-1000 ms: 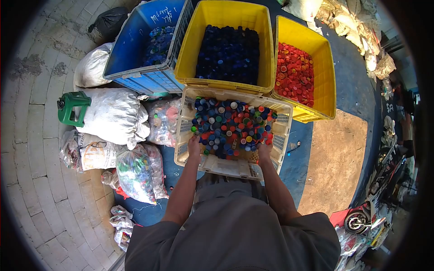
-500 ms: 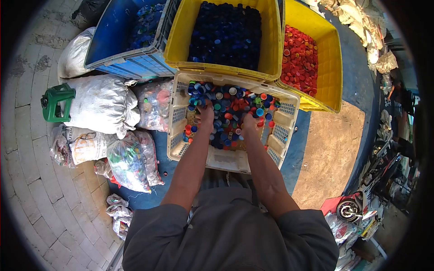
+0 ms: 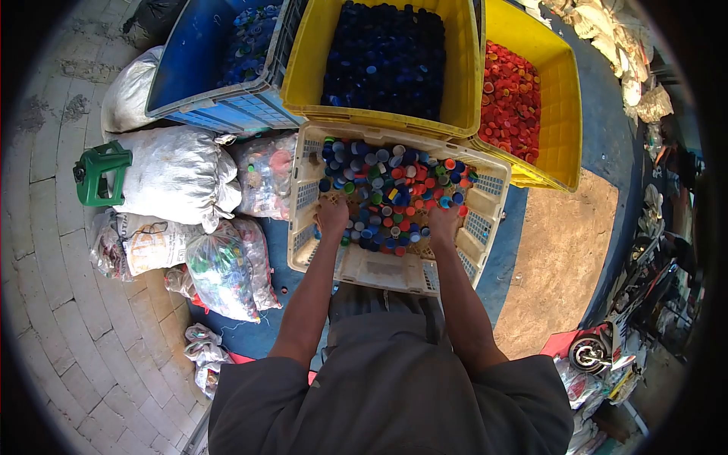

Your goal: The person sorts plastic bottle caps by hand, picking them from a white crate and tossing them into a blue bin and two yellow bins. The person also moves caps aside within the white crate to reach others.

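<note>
A cream plastic crate (image 3: 377,272) with slotted sides holds a loose heap of bottle caps (image 3: 383,186) in blue, red, white and green. Inside its left part, my left hand (image 3: 332,216) is curled downward beside the caps. My right hand (image 3: 444,223) is also curled, at the right part of the heap, with blue and red caps just beyond it. Both hands look closed, but their fingertips point away from me, and whatever they hold is hidden. Some bare crate bottom shows near my left hand.
Behind the crate stand a blue bin (image 3: 227,102) of mixed caps, a yellow bin (image 3: 379,120) of dark blue caps and another yellow bin (image 3: 563,114) of red caps. Stuffed sacks (image 3: 171,171) and a green plastic container (image 3: 95,173) lie left; a motorcycle wheel (image 3: 588,353) is right.
My hands have moved apart and nearer to me, the left one down and left, the right one rightward. The caps have shifted, gathering more toward the crate's middle.
</note>
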Tool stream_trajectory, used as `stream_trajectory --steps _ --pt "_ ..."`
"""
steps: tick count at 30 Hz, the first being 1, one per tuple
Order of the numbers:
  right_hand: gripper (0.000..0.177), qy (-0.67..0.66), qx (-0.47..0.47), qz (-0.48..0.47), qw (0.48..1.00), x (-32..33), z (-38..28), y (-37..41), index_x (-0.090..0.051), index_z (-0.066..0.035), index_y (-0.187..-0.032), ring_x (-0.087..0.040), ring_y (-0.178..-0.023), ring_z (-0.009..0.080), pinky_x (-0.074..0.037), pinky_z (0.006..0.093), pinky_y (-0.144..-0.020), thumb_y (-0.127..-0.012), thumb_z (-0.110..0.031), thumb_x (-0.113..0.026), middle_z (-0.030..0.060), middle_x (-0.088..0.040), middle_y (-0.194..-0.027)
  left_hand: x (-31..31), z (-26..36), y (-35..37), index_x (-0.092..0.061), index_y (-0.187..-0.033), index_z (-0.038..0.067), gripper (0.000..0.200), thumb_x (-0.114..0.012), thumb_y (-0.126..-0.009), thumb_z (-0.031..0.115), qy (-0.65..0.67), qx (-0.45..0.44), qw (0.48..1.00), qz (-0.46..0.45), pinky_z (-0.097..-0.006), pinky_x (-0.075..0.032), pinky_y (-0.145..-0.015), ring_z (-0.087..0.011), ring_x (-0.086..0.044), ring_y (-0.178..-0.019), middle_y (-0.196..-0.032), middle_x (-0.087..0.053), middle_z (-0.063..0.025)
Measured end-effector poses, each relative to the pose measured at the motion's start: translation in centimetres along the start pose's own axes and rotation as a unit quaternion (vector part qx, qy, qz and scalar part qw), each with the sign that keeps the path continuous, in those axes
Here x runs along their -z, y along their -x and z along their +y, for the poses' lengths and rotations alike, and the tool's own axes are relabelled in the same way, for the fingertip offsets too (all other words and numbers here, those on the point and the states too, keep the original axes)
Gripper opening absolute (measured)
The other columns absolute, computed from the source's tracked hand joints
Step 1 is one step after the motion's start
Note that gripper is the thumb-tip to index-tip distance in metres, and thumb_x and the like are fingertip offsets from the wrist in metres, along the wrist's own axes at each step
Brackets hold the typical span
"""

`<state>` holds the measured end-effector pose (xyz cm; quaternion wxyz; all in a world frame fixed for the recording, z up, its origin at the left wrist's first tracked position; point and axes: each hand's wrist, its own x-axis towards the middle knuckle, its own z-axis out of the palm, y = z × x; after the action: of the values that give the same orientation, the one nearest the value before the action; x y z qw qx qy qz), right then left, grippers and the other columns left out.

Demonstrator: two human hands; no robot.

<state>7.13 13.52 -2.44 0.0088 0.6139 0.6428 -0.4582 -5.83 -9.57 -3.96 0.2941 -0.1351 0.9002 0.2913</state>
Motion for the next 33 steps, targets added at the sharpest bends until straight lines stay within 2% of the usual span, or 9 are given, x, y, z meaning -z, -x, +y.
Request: stream_trajectory --steps 2,5,14,16,22,25,28,31,33 --pt "0.080 0.095 -0.077 0.053 0.991 0.1 3.1 -0.3 -0.025 0.001 -0.139 -0.047 -0.114 0.0313 -0.041 0.0406 -0.093 -0.073 -0.026 -0.061 0.0228 -0.044 -0.127 -1.1 -0.5 1.7 -0.032 -0.138 0.002 0.073 -0.055 -0.085 0.047 -0.042 0.138 0.988 0.048 -0.0532 -0.032 -0.100 -0.0445 -0.035 -0.125 -0.140 -0.033 -0.0254" --pt "0.086 0.174 -0.164 0.103 0.966 0.1 3.2 3.0 -0.022 0.001 -0.139 -0.035 -0.126 0.0382 -0.030 0.0438 -0.106 -0.072 -0.036 -0.061 0.0265 -0.031 -0.136 -4.4 -2.3 2.6 -0.027 -0.140 0.003 0.075 -0.052 -0.086 0.050 -0.141 0.123 0.977 0.105 -0.0545 -0.028 -0.102 -0.0429 -0.030 -0.128 -0.140 -0.028 -0.0256" --pt "0.088 0.030 -0.186 0.082 0.979 -6.6 5.0 4.1 -0.017 0.000 -0.141 -0.014 -0.134 0.0453 -0.019 0.0551 -0.108 -0.077 -0.040 -0.061 0.0319 -0.015 -0.141 -6.4 0.8 4.0 -0.019 -0.142 0.009 0.075 -0.046 -0.089 0.055 0.082 0.304 0.947 0.065 -0.0566 -0.030 -0.100 -0.0446 -0.029 -0.128 -0.139 -0.021 -0.0288" --pt "0.085 0.034 -0.154 0.126 0.979 -9.0 4.4 4.9 -0.020 -0.001 -0.140 -0.017 -0.133 0.0463 -0.020 0.0558 -0.108 -0.077 -0.040 -0.062 0.0323 -0.015 -0.140 -6.7 0.4 4.3 -0.018 -0.144 0.012 0.077 -0.046 -0.088 0.057 0.087 0.257 0.961 0.049 -0.0547 -0.031 -0.101 -0.0449 -0.031 -0.127 -0.140 -0.020 -0.0293" --pt "0.088 -0.012 -0.230 0.012 0.973 -9.7 -0.8 7.8 -0.022 -0.006 -0.138 -0.022 -0.132 0.0424 -0.029 0.0524 -0.105 -0.075 -0.051 -0.064 0.0276 -0.009 -0.144 -11.4 -3.3 1.6 -0.022 -0.146 0.013 0.077 -0.042 -0.088 0.059 0.242 0.240 0.940 -0.025 -0.0497 -0.032 -0.104 -0.0422 -0.034 -0.128 -0.140 -0.029 -0.0269" --pt "0.070 -0.149 -0.325 0.035 0.933 -8.2 -5.7 8.9 -0.036 -0.005 -0.130 -0.036 -0.125 0.0374 -0.035 0.0513 -0.100 -0.080 -0.049 -0.058 0.0218 -0.030 -0.139 -14.6 -5.6 -2.3 -0.025 -0.145 0.012 0.072 -0.042 -0.090 0.055 0.339 0.253 0.904 -0.056 -0.0488 -0.036 -0.101 -0.0386 -0.041 -0.124 -0.136 -0.039 -0.0228" --pt "0.047 -0.493 -0.304 -0.211 0.788 -11.9 0.8 2.0 -0.048 -0.009 -0.120 -0.054 -0.109 0.0322 -0.044 0.0527 -0.090 -0.083 -0.036 -0.056 0.0126 -0.055 -0.117 -13.3 -3.9 -2.3 -0.043 -0.127 0.011 0.047 -0.041 -0.095 0.045 0.459 0.271 0.840 -0.101 -0.0455 -0.045 -0.091 -0.0263 -0.051 -0.113 -0.120 -0.052 -0.0121" --pt "0.028 -0.570 -0.283 -0.301 0.710 -11.1 -2.0 0.8 -0.056 -0.012 -0.106 -0.060 -0.092 0.0259 -0.046 0.0496 -0.084 -0.085 -0.030 -0.051 0.0066 -0.062 -0.096 -6.9 3.3 1.3 -0.052 -0.116 0.012 0.036 -0.041 -0.097 0.041 0.533 0.242 0.801 -0.121 -0.0461 -0.047 -0.087 -0.0201 -0.055 -0.103 -0.110 -0.058 -0.0062" --pt "0.024 -0.531 -0.275 -0.257 0.759 -9.7 -4.5 1.0 -0.054 -0.014 -0.106 -0.058 -0.091 0.0234 -0.045 0.0447 -0.081 -0.085 -0.026 -0.049 0.0061 -0.060 -0.100 -4.7 6.6 2.2 -0.052 -0.114 0.013 0.033 -0.044 -0.096 0.039 0.571 0.192 0.781 -0.166 -0.0476 -0.047 -0.087 -0.0203 -0.055 -0.100 -0.110 -0.058 -0.0063"
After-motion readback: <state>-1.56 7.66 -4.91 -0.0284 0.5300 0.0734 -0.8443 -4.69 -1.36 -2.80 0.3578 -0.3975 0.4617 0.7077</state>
